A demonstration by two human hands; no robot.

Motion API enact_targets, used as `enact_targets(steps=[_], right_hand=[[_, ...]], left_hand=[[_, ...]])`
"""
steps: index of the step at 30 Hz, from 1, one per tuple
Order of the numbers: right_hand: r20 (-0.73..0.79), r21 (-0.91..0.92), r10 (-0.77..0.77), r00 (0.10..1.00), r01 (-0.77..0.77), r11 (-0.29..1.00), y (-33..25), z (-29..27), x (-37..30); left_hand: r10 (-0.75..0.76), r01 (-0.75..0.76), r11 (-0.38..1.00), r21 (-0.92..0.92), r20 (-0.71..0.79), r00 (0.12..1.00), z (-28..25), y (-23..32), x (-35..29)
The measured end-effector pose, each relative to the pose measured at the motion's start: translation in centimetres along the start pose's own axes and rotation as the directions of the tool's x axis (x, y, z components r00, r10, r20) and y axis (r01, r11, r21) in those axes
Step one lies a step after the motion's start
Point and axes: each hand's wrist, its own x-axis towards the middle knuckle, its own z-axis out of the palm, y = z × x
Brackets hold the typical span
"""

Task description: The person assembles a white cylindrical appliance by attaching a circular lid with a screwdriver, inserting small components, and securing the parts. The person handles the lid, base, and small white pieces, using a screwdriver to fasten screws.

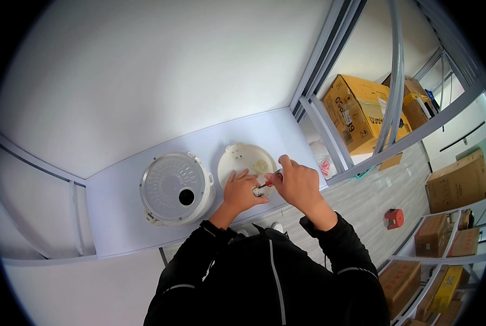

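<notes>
Right hand (pixel 300 185): clamps its fingers on a red-and-black tool (pixel 269 181), apparently a screwdriver, though too small to be sure. Left hand (pixel 241 193), just left of those fingers: rests, fingers spread apart, on the near part of a round white dish (pixel 235 158). Slightly beyond the left fingertips, in the dish: a pale disc (pixel 260 166). Farther left of the fingers: a white pot (pixel 202 204), topped by a grey lid (pixel 164 171) with one round dark opening. Beneath both: a pale table (pixel 118 236). Well right of the right fingers: a red stool (pixel 394 218).

A white wall (pixel 161 81) backs the pale table (pixel 115 217) beside grey flooring (pixel 357 217).
</notes>
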Motion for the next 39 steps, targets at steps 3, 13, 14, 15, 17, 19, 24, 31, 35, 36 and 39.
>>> enact_targets(steps=[3, 13, 14, 15, 17, 19, 24, 31, 35, 36, 39], right_hand=[[-0.093, -0.008, -0.078, 0.993, 0.077, 0.997, -0.3, -0.8, -0.4], [0.169, -0.078, 0.127, 0.977, -0.115, 0.990, -0.9, -1.3, 0.4], [0.010, -0.059, 0.017, 1.000, -0.016, 0.998, -0.9, -1.2, 0.2], [-0.149, -0.057, -0.094, 0.984, 0.087, 0.995, -0.8, -0.9, -0.3], [-0.315, -0.033, -0.238, 0.919, 0.240, 0.970, -0.2, -0.3, -0.6], [-0.343, 0.040, -0.307, 0.887, 0.341, 0.939, 0.7, 0.3, -0.3], [0.160, 0.010, 0.090, 0.983, -0.093, 0.996, -1.1, -1.1, 0.2], [-0.304, 0.059, -0.277, 0.911, 0.309, 0.949, 0.0, 0.0, -0.5], [0.071, 0.009, 0.058, 0.996, -0.058, 0.998, -1.4, -1.4, -0.2], [0.079, 0.013, 0.078, 0.994, -0.080, 0.997, -1.4, -1.4, -0.2], [-0.034, 0.126, -0.047, 0.998, 0.051, 0.991, -1.0, -1.5, -0.9]], left_hand=[[0.000, -0.001, 0.999, -0.035, -0.028, 1.000, 0.1, 0.0, 0.0], [-0.009, 0.009, 1.000, 0.008, -0.014, 1.000, -0.1, 0.4, 0.1], [-0.005, 0.005, 1.000, -0.002, -0.030, 1.000, 0.0, 0.3, -0.2], [-0.001, 0.001, 1.000, -0.011, -0.046, 0.999, 0.1, 0.2, -0.3], [0.001, -0.001, 1.000, -0.019, -0.037, 0.999, 0.1, 0.2, -0.1], [0.000, 0.000, 1.000, -0.019, -0.026, 1.000, 0.0, 0.3, -0.1], [-0.019, 0.019, 1.000, -0.010, 0.011, 1.000, -0.3, 0.4, 0.0], [-0.009, 0.009, 1.000, -0.010, -0.028, 1.000, 0.1, 0.3, 0.0], [-0.021, 0.021, 1.000, 0.006, 0.000, 1.000, -0.2, 0.6, 0.0], [-0.022, 0.022, 1.000, 0.008, 0.007, 1.000, -0.3, 0.7, 0.0], [-0.030, 0.030, 1.000, -0.007, 0.001, 1.000, -0.4, 0.9, -0.1]])
